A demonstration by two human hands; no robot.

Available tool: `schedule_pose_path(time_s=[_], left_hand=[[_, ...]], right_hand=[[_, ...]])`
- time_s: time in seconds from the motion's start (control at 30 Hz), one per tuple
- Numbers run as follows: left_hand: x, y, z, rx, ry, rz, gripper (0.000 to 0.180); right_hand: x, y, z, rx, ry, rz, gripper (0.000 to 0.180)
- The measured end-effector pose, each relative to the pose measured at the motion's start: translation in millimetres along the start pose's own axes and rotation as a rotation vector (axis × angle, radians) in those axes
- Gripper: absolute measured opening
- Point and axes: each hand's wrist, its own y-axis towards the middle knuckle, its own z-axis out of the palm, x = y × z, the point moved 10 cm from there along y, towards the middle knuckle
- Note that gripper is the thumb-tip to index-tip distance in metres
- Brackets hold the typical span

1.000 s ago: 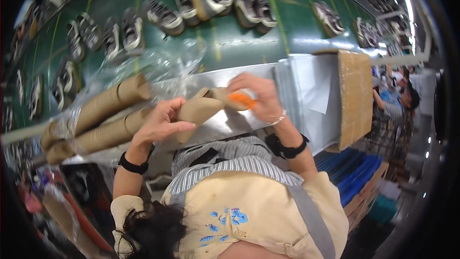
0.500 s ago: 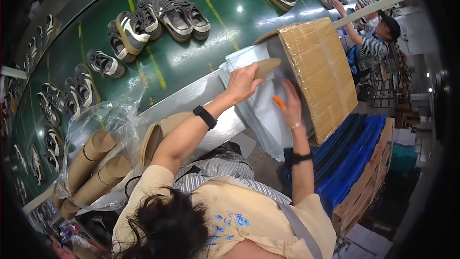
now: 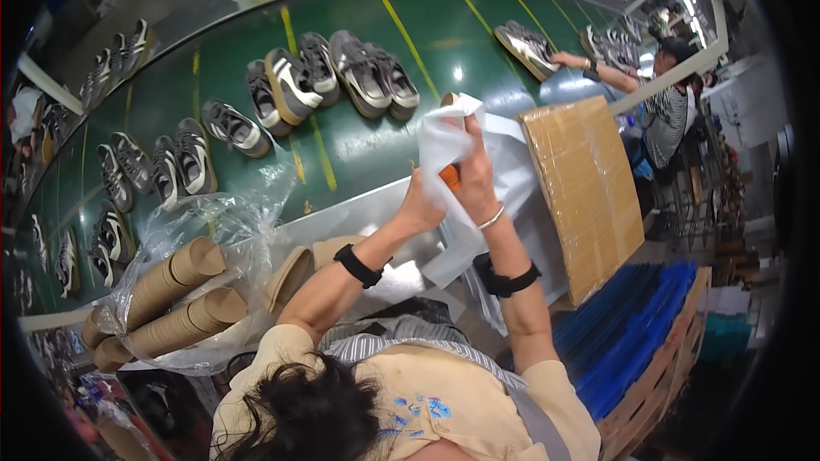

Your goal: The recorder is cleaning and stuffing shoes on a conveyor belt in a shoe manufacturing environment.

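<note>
Both my hands are raised together over the near edge of the green conveyor, closed on a thin white sheet of tissue paper [image 3: 446,138]. My left hand [image 3: 421,203] grips the sheet's left side, its fingertips partly behind the paper. On the other side my right hand [image 3: 477,169], with an orange finger cover, pinches the sheet higher up. A bit of a curved brown cardboard piece [image 3: 449,99] shows at the top of the paper; the rest is hidden. More white sheets [image 3: 528,205] lie right of my hands, against an upright cardboard box flap [image 3: 585,196].
Nested stacks of curved brown cardboard pieces [image 3: 175,282] lie in a clear plastic bag [image 3: 248,205] at left. Grey-and-white sneakers [image 3: 363,77] stand along the green conveyor [image 3: 444,51]. A blue stack [image 3: 632,333] rests at right. A co-worker [image 3: 666,107] touches a shoe farther along.
My left hand's cardboard piece is now mostly covered by tissue paper. My right hand has lifted off the stack with a sheet and come beside the left. The view has shifted.
</note>
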Motion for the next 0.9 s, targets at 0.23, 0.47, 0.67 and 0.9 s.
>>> schedule_pose_path(time_s=[0.23, 0.47, 0.67, 0.9], left_hand=[[13.0, -47.9, 18.8, 1.163, 0.836, -0.141, 0.078], [-40.9, -33.1, 32.5, 0.683, -0.525, -0.464, 0.067], [-13.5, 36.2, -84.5, -0.128, -1.212, -0.644, 0.048], [-30.9, 69.1, -182.6, -0.107, -0.022, -0.353, 0.031]], right_hand=[[9.0, 92.6, 5.7, 0.363, -0.134, -0.105, 0.074], [58.0, 71.6, -30.5, -0.409, 0.038, -0.047, 0.087], [36.4, 33.4, -26.3, -0.716, 0.613, 0.291, 0.095], [13.6, 34.4, -39.6, -0.546, 0.386, 0.267, 0.081]])
